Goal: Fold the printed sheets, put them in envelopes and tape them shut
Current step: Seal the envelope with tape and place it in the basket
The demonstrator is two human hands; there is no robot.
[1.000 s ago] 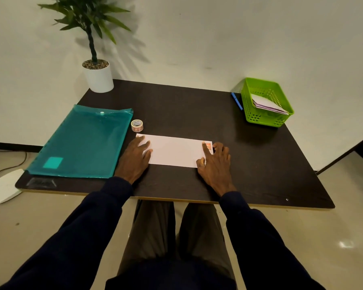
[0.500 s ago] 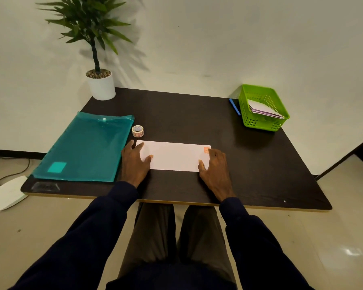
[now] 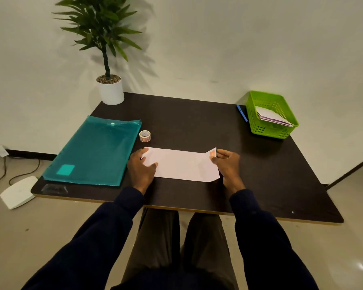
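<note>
A: Your left hand [image 3: 142,168] lies loose and flat on the left end of the envelope [image 3: 180,164], its fingers and thumb pressing the paper to the worktop [image 3: 197,122].

B: Your right hand [image 3: 226,164] pinches the envelope's other end. That end curls up off the worktop, with an orange tape patch [image 3: 212,153] at its far corner, beside your fingertips.

A: Just beyond your left hand stands the tape roll [image 3: 144,136]. The teal folder [image 3: 94,151] lies flat just beside that hand, on its left.

B: Well beyond your right hand, and to its right, the green basket [image 3: 260,130] holds white papers [image 3: 270,118]. A blue pen [image 3: 242,113] lies along the basket's left wall.
</note>
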